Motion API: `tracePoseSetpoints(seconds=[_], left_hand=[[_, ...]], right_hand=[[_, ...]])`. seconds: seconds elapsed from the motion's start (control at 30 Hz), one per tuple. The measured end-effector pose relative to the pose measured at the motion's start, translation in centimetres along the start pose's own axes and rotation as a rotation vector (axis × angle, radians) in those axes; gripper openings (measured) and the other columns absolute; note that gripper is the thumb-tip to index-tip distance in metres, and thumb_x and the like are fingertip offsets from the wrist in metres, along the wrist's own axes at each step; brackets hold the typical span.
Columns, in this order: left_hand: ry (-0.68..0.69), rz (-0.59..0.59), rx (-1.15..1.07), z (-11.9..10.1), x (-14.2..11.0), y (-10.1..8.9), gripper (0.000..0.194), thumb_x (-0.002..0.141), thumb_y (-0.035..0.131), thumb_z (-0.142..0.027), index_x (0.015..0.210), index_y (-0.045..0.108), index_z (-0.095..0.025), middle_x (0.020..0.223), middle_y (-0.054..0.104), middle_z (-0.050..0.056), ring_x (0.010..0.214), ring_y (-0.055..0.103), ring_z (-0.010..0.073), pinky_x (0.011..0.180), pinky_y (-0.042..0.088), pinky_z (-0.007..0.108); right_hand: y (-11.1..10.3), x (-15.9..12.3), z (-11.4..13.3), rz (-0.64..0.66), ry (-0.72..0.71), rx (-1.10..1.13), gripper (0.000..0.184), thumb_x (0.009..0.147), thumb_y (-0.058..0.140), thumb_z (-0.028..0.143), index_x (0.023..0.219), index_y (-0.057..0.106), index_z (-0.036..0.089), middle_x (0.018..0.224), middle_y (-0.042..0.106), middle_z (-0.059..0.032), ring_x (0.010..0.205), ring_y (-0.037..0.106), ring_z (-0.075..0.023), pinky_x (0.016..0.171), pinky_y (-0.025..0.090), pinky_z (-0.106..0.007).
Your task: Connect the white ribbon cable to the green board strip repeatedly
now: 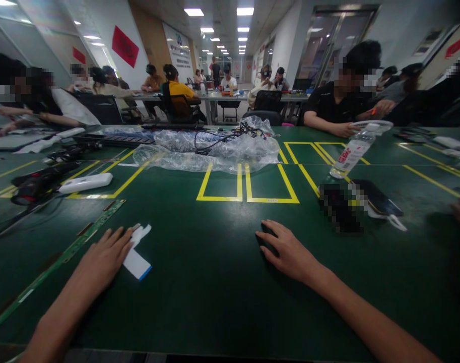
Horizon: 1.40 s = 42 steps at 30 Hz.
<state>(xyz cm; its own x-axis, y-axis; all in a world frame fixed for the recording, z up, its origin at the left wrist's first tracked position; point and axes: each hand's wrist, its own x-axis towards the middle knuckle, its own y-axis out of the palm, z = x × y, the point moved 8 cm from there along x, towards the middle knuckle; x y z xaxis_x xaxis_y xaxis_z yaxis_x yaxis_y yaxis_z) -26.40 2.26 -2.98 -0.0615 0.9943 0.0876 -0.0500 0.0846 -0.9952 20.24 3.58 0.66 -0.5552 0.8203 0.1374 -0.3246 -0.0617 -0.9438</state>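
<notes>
My left hand (105, 257) lies palm down on the green table, fingers stretched out. Its fingertips rest at the edge of a white flat ribbon cable (136, 261) with a blue end, and part of the cable is hidden under the hand. Just left of that hand, a long, narrow green circuit board (69, 252) runs diagonally across the table. My right hand (288, 249) rests on the bare table near the middle, its fingers apart and slightly bent, with nothing in them.
Clear plastic wrap (214, 151) with black cables lies beyond my hands. Yellow tape (219, 198) marks rectangles on the table (199, 302). A white handheld device (86, 182) is at left. A bottle (352, 151) and a phone (379, 199) are at right. A co-worker (333, 103) sits opposite.
</notes>
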Motion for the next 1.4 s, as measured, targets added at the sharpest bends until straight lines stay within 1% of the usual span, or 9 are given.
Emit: tracePoseSetpoints(seconds=[0.07,0.17,0.3,0.4,0.5,0.6,0.9,1.2,1.4], left_hand=[[0.159,0.054,-0.047,-4.8,0.2,0.0,0.056,0.102,0.032,-0.039,0.151,0.045,-0.014,0.156,0.041,0.014,0.145,0.037,0.0349,0.114,0.038,0.056],[0.381,0.075,-0.094,-12.7,0.2,-1.0,0.052,0.103,0.035,-0.038,0.152,0.043,-0.023,0.158,0.039,0.01,0.145,0.038,0.031,0.115,0.037,0.055],[0.647,0.066,-0.102,-21.8,-0.2,-2.2,0.049,0.102,0.045,-0.028,0.151,0.043,-0.024,0.157,0.041,0.011,0.145,0.037,0.0326,0.112,0.04,0.058],[0.794,0.023,-0.12,-26.3,-0.2,-2.9,0.053,0.098,0.051,-0.017,0.151,0.042,-0.023,0.156,0.043,0.011,0.145,0.038,0.0332,0.111,0.043,0.057],[0.907,-0.017,-0.172,-29.1,0.1,-3.5,0.053,0.096,0.054,-0.012,0.147,0.046,-0.023,0.153,0.048,0.01,0.143,0.042,0.0321,0.111,0.044,0.054],[0.951,-0.047,-0.241,-30.2,0.5,-3.8,0.043,0.099,0.052,-0.015,0.141,0.053,-0.023,0.147,0.056,0.008,0.14,0.047,0.0308,0.108,0.047,0.053],[0.92,-0.071,-0.335,-29.7,0.7,-3.7,0.036,0.101,0.052,-0.024,0.136,0.057,-0.025,0.142,0.06,0.006,0.137,0.05,0.0291,0.104,0.049,0.05],[0.897,0.054,-0.331,-29.6,-0.1,-3.9,0.051,0.103,0.045,-0.041,0.152,0.04,-0.026,0.159,0.038,0.009,0.148,0.033,0.0313,0.117,0.033,0.057],[0.88,0.085,-0.321,-29.7,-0.1,-3.5,0.053,0.103,0.042,-0.045,0.153,0.037,-0.029,0.162,0.034,0.009,0.15,0.029,0.0307,0.119,0.029,0.057]], right_hand=[[0.0,0.0,0.0,0.005,0.004,0.003,0.045,0.096,0.055,0.031,0.14,0.058,0.02,0.153,0.045,-0.0177,0.143,0.039,-0.0349,0.114,0.037,-0.058],[0.0,-0.1,0.0,0.006,0.006,0.009,0.045,0.096,0.056,0.031,0.14,0.059,0.02,0.153,0.046,-0.0172,0.143,0.039,-0.0349,0.114,0.037,-0.059],[0.1,-0.1,-0.2,0.006,0.002,0.01,0.046,0.096,0.055,0.031,0.141,0.057,0.022,0.152,0.048,-0.016,0.141,0.042,-0.0346,0.113,0.037,-0.061],[0.3,0.0,-0.1,0.009,-0.006,-0.008,0.05,0.096,0.055,0.03,0.145,0.053,0.021,0.151,0.049,-0.0162,0.141,0.042,-0.0333,0.115,0.035,-0.059],[0.4,0.1,0.0,0.011,-0.007,-0.029,0.054,0.096,0.055,0.03,0.148,0.049,0.021,0.151,0.049,-0.0166,0.141,0.043,-0.033,0.116,0.034,-0.058],[0.4,0.1,0.3,0.013,-0.017,-0.043,0.053,0.095,0.056,0.029,0.147,0.05,0.022,0.152,0.048,-0.0164,0.141,0.042,-0.0336,0.116,0.033,-0.058],[0.6,0.1,0.4,0.03,-0.019,-0.069,0.054,0.096,0.056,0.032,0.149,0.048,0.024,0.154,0.044,-0.0173,0.143,0.039,-0.034,0.117,0.032,-0.058],[0.8,0.1,0.3,0.045,-0.008,-0.059,0.052,0.097,0.055,0.036,0.148,0.049,0.027,0.156,0.042,-0.0142,0.145,0.035,-0.0344,0.117,0.03,-0.06],[0.8,0.1,0.3,0.055,-0.002,-0.05,0.052,0.098,0.054,0.037,0.148,0.049,0.027,0.157,0.04,-0.0145,0.146,0.034,-0.0347,0.117,0.03,-0.06]])
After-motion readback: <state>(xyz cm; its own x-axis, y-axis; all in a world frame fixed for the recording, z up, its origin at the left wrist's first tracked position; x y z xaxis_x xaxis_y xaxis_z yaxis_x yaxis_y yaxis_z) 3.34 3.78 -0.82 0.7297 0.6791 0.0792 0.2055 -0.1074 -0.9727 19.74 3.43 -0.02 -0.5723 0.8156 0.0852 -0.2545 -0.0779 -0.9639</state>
